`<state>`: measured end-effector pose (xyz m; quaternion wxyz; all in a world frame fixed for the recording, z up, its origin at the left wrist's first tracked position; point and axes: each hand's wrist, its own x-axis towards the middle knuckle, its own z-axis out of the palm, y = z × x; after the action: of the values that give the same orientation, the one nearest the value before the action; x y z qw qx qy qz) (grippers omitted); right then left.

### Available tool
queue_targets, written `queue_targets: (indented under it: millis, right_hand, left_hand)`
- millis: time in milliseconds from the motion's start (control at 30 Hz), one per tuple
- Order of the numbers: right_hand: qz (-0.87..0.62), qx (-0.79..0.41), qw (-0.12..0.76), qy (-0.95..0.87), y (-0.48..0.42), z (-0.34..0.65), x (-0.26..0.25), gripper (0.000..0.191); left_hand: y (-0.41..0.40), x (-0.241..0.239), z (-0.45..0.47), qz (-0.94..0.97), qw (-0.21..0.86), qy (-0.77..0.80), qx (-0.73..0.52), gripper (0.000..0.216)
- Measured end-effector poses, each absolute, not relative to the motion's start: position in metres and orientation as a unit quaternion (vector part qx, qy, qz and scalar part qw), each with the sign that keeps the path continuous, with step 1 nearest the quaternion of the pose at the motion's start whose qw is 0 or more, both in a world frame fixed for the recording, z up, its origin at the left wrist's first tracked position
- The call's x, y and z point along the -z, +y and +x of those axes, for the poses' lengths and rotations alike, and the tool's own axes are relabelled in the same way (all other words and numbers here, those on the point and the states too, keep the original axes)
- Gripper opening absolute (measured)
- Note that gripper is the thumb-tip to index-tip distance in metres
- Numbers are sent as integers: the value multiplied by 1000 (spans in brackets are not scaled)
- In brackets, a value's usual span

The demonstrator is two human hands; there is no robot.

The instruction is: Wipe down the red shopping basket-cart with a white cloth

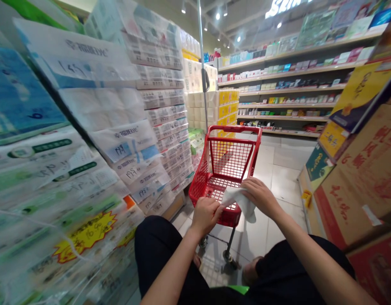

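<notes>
Mid-frame, the left hand and right hand both pinch a white cloth, fingers closed, by a red cart.

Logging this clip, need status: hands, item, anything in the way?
Right hand gripping white cloth. Left hand curled at cloth's other end, grip unclear. Red shopping cart directly ahead.
</notes>
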<state>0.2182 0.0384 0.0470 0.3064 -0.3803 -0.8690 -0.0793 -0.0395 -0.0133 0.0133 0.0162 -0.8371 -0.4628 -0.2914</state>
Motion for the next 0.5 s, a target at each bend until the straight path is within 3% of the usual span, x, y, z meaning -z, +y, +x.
queue_targets:
  millis: [267,500]
  right_hand:
    - [-453,36,344,-822,98,243,-46,25]
    - [-421,36,393,-817,39,206,-16,28]
  left_hand:
    - [-21,-11,-39,-844,39,-446,295,33]
    - [-20,-7,-42,-832,58,-459,306,33]
